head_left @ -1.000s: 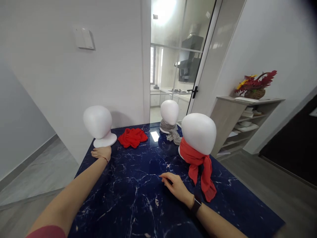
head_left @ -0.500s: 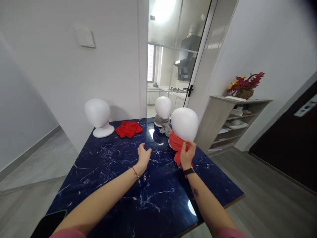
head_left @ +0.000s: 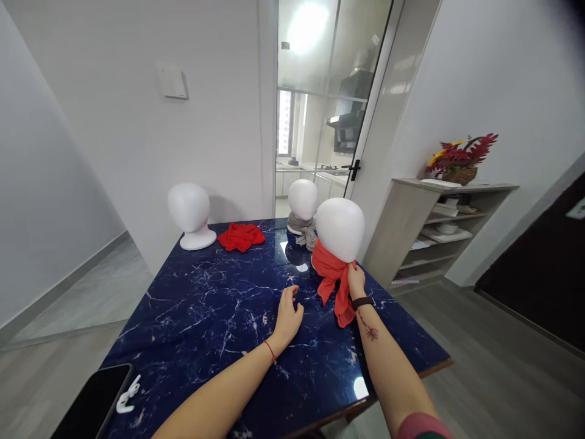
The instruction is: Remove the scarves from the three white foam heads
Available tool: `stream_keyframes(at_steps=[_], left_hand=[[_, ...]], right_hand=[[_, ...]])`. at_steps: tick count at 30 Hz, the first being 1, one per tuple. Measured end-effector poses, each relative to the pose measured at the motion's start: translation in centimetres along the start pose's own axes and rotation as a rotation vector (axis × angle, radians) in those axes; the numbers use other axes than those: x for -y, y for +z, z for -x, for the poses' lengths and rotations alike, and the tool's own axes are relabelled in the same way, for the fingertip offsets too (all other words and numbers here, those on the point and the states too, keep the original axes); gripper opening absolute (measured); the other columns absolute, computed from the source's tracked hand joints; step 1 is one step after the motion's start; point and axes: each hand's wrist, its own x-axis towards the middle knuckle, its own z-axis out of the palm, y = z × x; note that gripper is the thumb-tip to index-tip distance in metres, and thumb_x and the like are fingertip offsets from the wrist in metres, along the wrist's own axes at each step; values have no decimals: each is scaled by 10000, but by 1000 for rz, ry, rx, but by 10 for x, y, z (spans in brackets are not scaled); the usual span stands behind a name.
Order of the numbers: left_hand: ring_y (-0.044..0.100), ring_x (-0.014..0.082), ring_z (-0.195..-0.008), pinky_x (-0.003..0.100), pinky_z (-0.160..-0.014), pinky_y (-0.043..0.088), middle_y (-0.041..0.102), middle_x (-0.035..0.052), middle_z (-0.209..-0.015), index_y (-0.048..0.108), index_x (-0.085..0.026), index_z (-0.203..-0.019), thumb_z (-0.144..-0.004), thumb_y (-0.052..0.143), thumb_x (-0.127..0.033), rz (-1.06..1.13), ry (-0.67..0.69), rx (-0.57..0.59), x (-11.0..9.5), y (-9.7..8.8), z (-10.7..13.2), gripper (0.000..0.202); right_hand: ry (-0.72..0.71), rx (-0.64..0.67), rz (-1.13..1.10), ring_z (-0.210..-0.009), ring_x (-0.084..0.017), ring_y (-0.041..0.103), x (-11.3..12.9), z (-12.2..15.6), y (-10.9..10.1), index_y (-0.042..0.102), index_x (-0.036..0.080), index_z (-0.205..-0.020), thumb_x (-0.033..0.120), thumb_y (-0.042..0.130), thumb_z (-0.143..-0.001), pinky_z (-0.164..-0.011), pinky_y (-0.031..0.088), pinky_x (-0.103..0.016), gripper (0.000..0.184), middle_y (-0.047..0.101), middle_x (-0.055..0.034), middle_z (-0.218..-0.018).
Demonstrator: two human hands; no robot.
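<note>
A white foam head (head_left: 340,228) stands at the right of the dark blue marble table (head_left: 219,305), with a red scarf (head_left: 333,277) knotted round its neck. My right hand (head_left: 355,280) is closed on the scarf beside the knot. My left hand (head_left: 287,314) rests on the table just left of the scarf's hanging ends, fingers loosely apart and holding nothing. Behind stands a second foam head (head_left: 302,199) wearing a grey scarf (head_left: 306,228). A bare third head (head_left: 189,210) stands at the far left, with a crumpled red scarf (head_left: 241,236) beside it.
A black phone (head_left: 94,402) and a white earpiece (head_left: 127,394) lie at the table's near left corner. A shelf unit (head_left: 429,225) with a flower basket (head_left: 459,160) stands to the right. A glass door (head_left: 320,110) opens onto a kitchen behind the table.
My left hand has come down from mid-air to rest on the table nearer me. My right hand has shifted slightly right, still at the red scarf's knot. The view moved back a little.
</note>
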Motion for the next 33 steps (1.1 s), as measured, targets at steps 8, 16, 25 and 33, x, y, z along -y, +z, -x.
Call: stream_keyframes(at_steps=[8, 16, 25, 33], left_hand=[[510, 207, -1166, 420, -995, 437, 536, 114, -1219, 502, -164, -1191, -753, 448, -53, -49, 61, 0, -3, -4, 3, 455], [202, 223, -1424, 434, -1162, 203, 253, 114, -1533, 329, -207, -1423, -895, 460, -295, -115, 121, -112, 3, -34, -18, 550], [358, 230, -1342, 429, -1142, 244, 410, 130, -1425, 380, -174, -1381, -854, 445, -251, -146, 39, -371, 50, -112, -51, 536], [317, 305, -1350, 492, -1129, 238, 374, 182, -1411, 308, -136, -1394, -731, 583, -237, -225, -84, -432, 69, -126, -62, 725]], right_hand=[[52, 7, -339, -735, -145, 552, 14, 19, 14, 571, 167, -747, 441, 474, -732, -680, 442, -264, 290, 643, -9, -773], [132, 321, -604, -832, -163, 632, 32, 101, 51, 644, 185, -866, 376, 594, -705, -763, 517, -297, 255, 697, -14, -905], [256, 720, -711, -1035, -171, 614, 69, 183, 115, 636, 249, -1005, 393, 673, -726, -917, 489, -312, 317, 673, -4, -1105], [193, 857, -606, -953, -173, 608, 41, 188, 150, 624, 245, -956, 461, 647, -745, -868, 473, -306, 302, 666, -6, -1036]])
